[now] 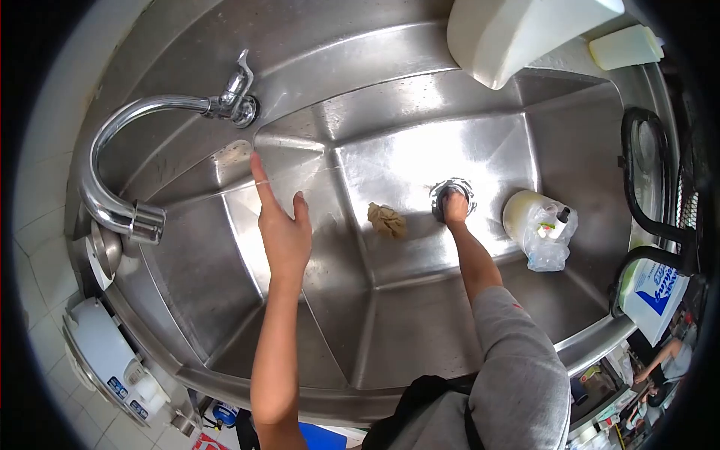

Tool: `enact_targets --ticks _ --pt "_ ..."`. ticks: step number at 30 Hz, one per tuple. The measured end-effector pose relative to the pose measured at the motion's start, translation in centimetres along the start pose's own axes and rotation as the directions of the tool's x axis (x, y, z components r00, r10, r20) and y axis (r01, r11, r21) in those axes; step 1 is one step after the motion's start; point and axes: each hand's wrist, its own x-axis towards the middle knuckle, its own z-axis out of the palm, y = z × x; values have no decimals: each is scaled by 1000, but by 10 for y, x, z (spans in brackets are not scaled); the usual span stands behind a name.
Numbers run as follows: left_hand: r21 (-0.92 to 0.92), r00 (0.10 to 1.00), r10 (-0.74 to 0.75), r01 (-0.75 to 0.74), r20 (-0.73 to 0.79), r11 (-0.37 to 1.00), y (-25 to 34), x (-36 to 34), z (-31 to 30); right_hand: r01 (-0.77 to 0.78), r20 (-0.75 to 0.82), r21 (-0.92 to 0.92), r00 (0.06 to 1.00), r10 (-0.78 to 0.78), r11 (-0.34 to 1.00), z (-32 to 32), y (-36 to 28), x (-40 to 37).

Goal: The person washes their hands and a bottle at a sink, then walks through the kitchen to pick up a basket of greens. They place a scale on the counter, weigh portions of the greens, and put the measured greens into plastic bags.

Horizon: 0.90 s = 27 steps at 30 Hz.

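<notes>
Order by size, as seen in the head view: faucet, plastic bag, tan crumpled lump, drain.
1. Faucet
2. Plastic bag
3. Tan crumpled lump and drain: too alike to rank, right hand partly covering the drain.

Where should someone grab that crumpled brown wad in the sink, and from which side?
Probably pinch the brown wad across its bunched middle, coming down from above: it lies low on the sink floor, its top uncovered, bare metal around it. The right hand, at the drain, looks nearer than the left hand.
</notes>
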Motion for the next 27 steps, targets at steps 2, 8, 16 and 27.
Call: enact_targets --ticks 2,8,16,27 --pt "15 1000 10 -10 -8 1000 2 0 -1 -17 -1 117 1000 17 993 -7 0 2" --pt "-49 997 -63 65 45 997 3 -5 -4 -114 -51 274 990 133 955 -10 3 1" --pt "553 902 431 -362 5 751 16 -29 0 90 14 353 995 -102 931 -193 34 -37" --pt "130 650 56 -234 758 964 -57 -81 200 48 -54 50 998 -45 998 -316 106 -83"
